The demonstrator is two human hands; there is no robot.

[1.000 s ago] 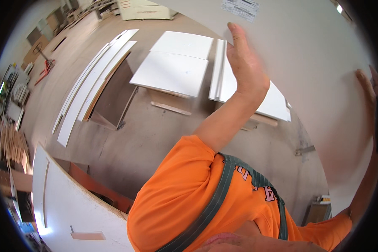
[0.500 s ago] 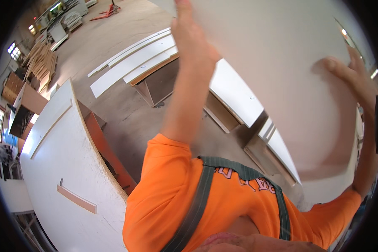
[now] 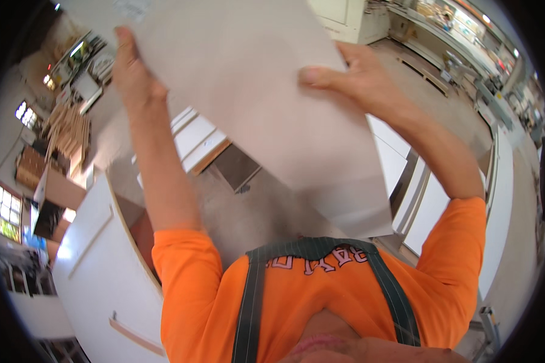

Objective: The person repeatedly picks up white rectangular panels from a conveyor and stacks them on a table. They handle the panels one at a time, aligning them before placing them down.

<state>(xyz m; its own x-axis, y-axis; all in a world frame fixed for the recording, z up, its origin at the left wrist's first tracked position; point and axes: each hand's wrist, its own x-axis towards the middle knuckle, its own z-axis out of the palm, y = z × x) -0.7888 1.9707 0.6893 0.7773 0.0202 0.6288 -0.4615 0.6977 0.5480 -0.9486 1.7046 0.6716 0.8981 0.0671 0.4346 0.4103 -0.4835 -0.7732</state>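
A large pale, smooth panel point(image 3: 242, 91) is held up in front of my chest, tilted, and slightly blurred. My left hand point(image 3: 138, 78) grips its left edge, with the thumb upright along the border and the other fingers hidden behind. On the opposite edge, my right hand point(image 3: 360, 78) has its thumb laid across the near face, and its fingers go round the back. The panel's lower corner hangs close to my apron and covers part of the white boards behind it.
White boards point(image 3: 197, 142) lie on supports beyond the panel, with more white boards point(image 3: 427, 202) at the right. To my left stands a white-topped table point(image 3: 97, 272) bearing a narrow strip point(image 3: 136, 337). Stacked timber point(image 3: 66, 139) is at far left; a long machine point(image 3: 430, 30) stands at far right.
My view has turned rightward, bringing the machine on the right into sight. The panel sits more centrally before me, more of its outline shows, and both hands still hold it.
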